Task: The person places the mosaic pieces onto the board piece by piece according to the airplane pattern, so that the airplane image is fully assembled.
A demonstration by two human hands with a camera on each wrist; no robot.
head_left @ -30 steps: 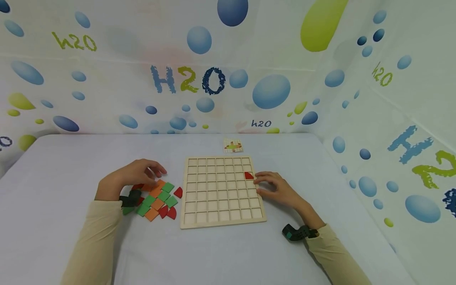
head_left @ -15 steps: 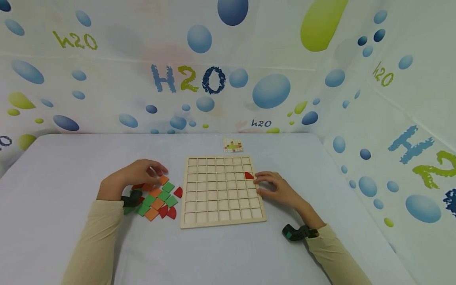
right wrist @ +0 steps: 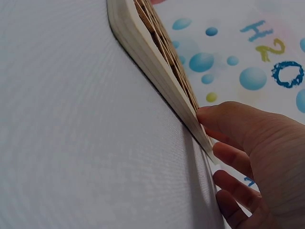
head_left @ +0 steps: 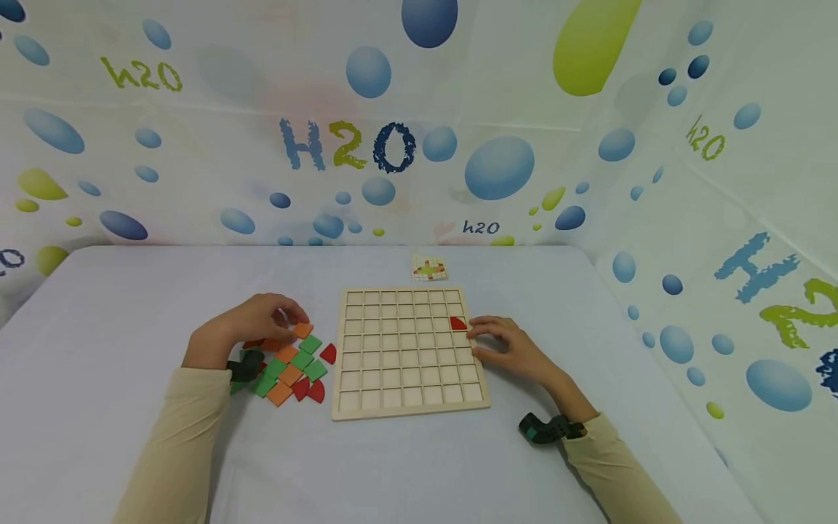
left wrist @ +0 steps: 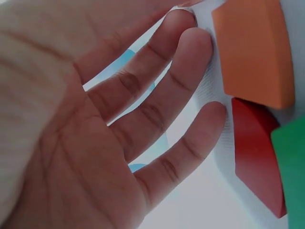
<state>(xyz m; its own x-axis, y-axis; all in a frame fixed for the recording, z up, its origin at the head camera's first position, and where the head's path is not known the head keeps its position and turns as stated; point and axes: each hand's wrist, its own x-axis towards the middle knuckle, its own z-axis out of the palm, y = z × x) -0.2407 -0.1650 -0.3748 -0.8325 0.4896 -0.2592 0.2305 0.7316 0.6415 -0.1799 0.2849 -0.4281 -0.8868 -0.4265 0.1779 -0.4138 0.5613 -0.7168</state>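
My left hand (head_left: 265, 320) is over the far side of a pile of flat wooden tiles. Its thumb and index finger pinch an orange square tile (head_left: 302, 330), while the other fingers spread loosely in the left wrist view, near an orange tile (left wrist: 255, 52), a red tile (left wrist: 257, 157) and a green tile (left wrist: 293, 162). The light wooden grid board (head_left: 406, 416) lies flat in the middle. One red quarter-circle tile (head_left: 457, 323) sits in a cell at its right edge. My right hand (head_left: 507, 346) rests with relaxed fingertips against that edge, thumb (right wrist: 214, 117) on the rim.
Green square tiles (head_left: 315, 370), more orange squares (head_left: 279, 394) and red quarter-circles (head_left: 316, 391) lie left of the board. A small pattern card (head_left: 428, 268) lies behind it. A printed curtain (head_left: 262, 145) rises behind the white table (head_left: 366, 473).
My left hand has shifted slightly right, and the orange tile at its fingertips has moved away from the pile, up and to the right. The right hand and board have stayed still.
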